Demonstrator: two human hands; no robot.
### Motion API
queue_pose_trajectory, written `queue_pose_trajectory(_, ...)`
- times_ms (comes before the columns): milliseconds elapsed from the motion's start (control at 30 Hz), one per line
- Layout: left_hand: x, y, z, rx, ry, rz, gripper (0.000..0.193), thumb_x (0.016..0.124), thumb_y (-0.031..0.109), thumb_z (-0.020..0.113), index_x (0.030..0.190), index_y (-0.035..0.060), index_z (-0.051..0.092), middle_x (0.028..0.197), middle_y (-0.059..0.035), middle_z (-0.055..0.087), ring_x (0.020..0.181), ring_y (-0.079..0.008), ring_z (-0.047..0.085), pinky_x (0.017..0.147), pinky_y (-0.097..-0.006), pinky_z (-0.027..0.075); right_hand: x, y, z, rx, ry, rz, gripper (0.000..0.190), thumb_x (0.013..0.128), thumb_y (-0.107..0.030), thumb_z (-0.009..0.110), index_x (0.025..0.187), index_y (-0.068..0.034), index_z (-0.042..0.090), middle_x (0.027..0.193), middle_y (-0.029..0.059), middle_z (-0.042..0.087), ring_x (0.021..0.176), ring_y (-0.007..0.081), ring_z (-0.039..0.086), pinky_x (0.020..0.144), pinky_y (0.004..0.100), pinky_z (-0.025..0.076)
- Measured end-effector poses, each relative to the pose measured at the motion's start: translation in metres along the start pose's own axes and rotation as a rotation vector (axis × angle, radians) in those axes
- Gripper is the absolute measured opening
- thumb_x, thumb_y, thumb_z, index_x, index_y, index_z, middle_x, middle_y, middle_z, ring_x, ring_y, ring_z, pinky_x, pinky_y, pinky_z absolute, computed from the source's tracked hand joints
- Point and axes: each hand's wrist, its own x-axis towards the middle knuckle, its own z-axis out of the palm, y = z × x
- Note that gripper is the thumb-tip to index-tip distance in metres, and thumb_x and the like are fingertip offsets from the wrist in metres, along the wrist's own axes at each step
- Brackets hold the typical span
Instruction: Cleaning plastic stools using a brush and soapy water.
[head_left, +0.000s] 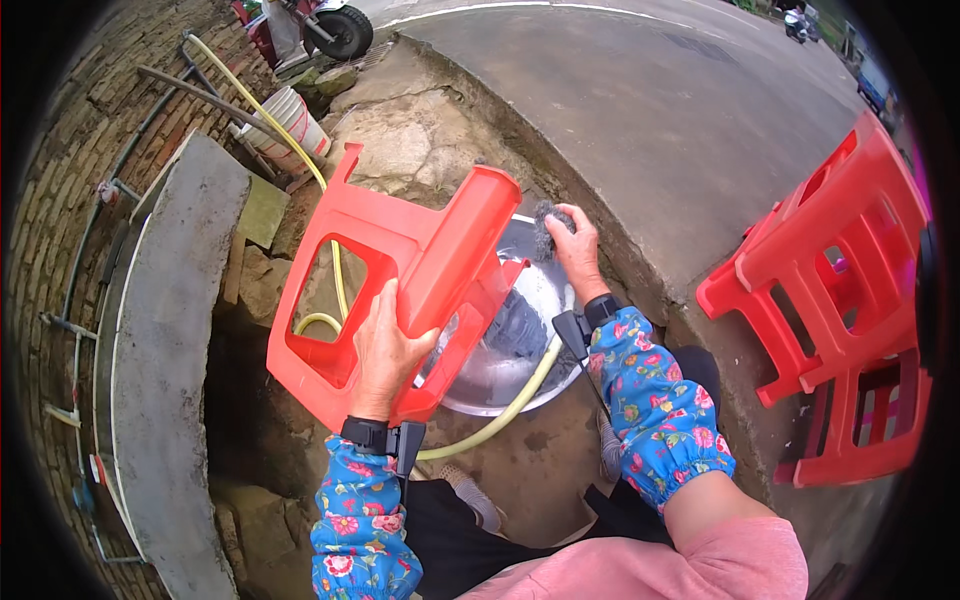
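Note:
A red plastic stool (442, 247) is tilted in front of me, partly over a round metal basin (495, 394). My left hand (388, 349) grips the stool's near leg, thumb and fingers spread over the plastic. In my right hand (577, 247) is a grey scouring pad (546, 231), pinched between thumb and fingers and held above the basin's right side, apart from the stool. A pale yellow hose (517, 405) runs over the basin's rim into it. The stool hides the basin's left part.
Several red plastic stools (832, 262) are stacked on the pavement at right. A concrete slab (169, 360) stands at left beside a brick wall (67, 180). A white bucket (289, 127) sits at upper left, near a motorcycle wheel (341, 34). A raised concrete edge (555, 165) borders the road.

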Motion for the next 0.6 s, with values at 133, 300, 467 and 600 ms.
queue_pose_trajectory(133,0.004,0.019,0.009,-0.065,-0.078,-0.064,0.086,0.063,0.029,0.082,0.134,-0.0005,0.044,0.117,-0.0203,0.059,0.105,-0.0375,0.061,0.085,-0.0458,0.052,0.031,-0.082,0.002,-0.052,-0.105,-0.364,0.031,0.084,-0.018,0.069,0.111,-0.004,0.063,0.097,0.0115,0.065,0.088,0.0227,0.064,0.077,0.0346,0.051)
queue_pose_trajectory(300,0.004,0.013,0.007,-0.042,-0.107,-0.101,0.088,0.063,0.031,0.081,0.136,0.0002,0.042,0.121,-0.0203,0.059,0.108,-0.0384,0.06,0.089,-0.0458,0.051,-0.028,-0.038,0.036,-0.145,-0.055,-0.405,0.031,0.081,-0.014,0.07,0.109,-0.006,0.06,0.103,0.0154,0.059,0.097,0.0316,0.06,0.086,0.0382,0.048)
queue_pose_trajectory(467,0.002,0.012,0.008,-0.058,-0.119,-0.126,0.09,0.063,0.032,0.082,0.137,-0.0006,0.041,0.123,-0.0216,0.057,0.109,-0.0389,0.059,0.09,-0.0464,0.051,-0.076,-0.083,0.052,-0.077,-0.306,-0.581,0.027,0.083,-0.009,0.068,0.108,-0.004,0.061,0.101,0.0156,0.056,0.096,0.032,0.059,0.084,0.0376,0.048)
queue_pose_trajectory(600,0.003,0.005,0.013,-0.033,-0.033,-0.052,0.089,0.063,0.029,0.084,0.135,-0.0014,0.042,0.115,-0.0195,0.059,0.099,-0.0387,0.063,0.081,-0.0473,0.053,-0.027,-0.071,0.049,-0.124,-0.047,-0.521,0.024,0.083,-0.011,0.068,0.106,-0.004,0.063,0.098,0.0162,0.059,0.093,0.0337,0.061,0.081,0.0395,0.049)
